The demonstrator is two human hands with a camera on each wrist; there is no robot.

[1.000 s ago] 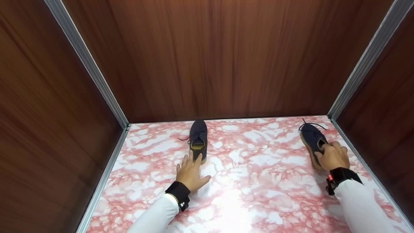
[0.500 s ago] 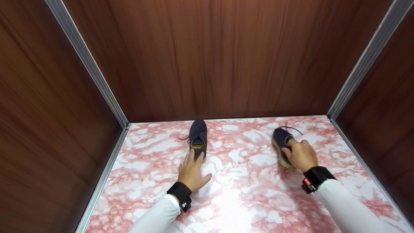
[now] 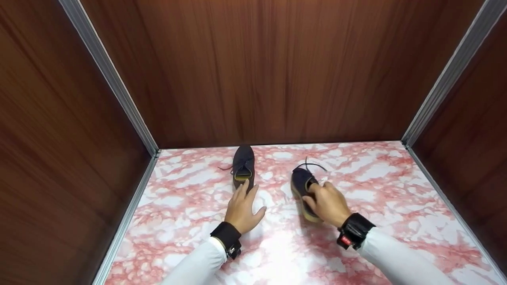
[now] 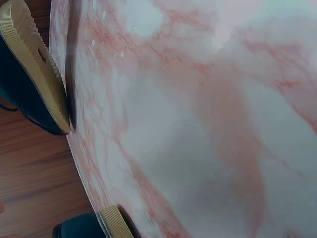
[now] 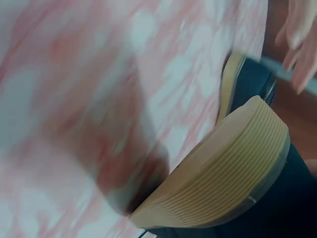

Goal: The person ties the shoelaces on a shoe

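- Pinching navy R shoe at the foot opening w/ R hand, thumb along the outside; heel tipped up off floor, can't tell re toe contact.
- Holding nothing in L hand: fingers straight, thumb spread wide; overlapping heel of L shoe in head view, can't tell if touching.
- Located L shoe left of ctr, toe just by back panel; R shoe right of it, farther from that edge.
- Narrow strip of floor btwn shoes; much wider stretches out to L wall and R wall.
- Bounded on 3 sides by brown wood-grain panels, w/ grey metal rails at corners.
- Glossy floor, pink/white marbled, w/ glare near front.
- Rounded toes, thin dark laces, tan ribbed sole, yellowish lining.
- Wearing black wrist straps and white sleeves.
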